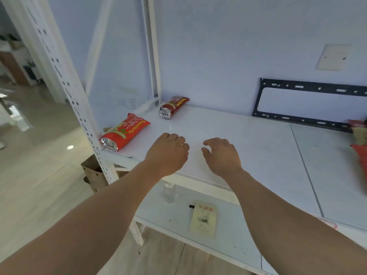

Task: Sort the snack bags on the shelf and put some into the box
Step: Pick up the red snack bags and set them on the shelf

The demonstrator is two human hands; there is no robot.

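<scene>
Both hands, left hand (166, 153) and right hand (221, 155), hover over the shelf (248, 139) with fingers loosely curled, holding nothing, seemingly ready to reach; two snack bags (125, 132) lie far left.

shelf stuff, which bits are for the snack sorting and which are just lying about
For the job:
near red snack bag
far red snack bag
red bags at the right edge, partly cut off
cardboard box below the shelf's left end

Just lying about:
black metal bracket against the wall
clear bottle, pale packet and black pen on the lower shelf
</scene>
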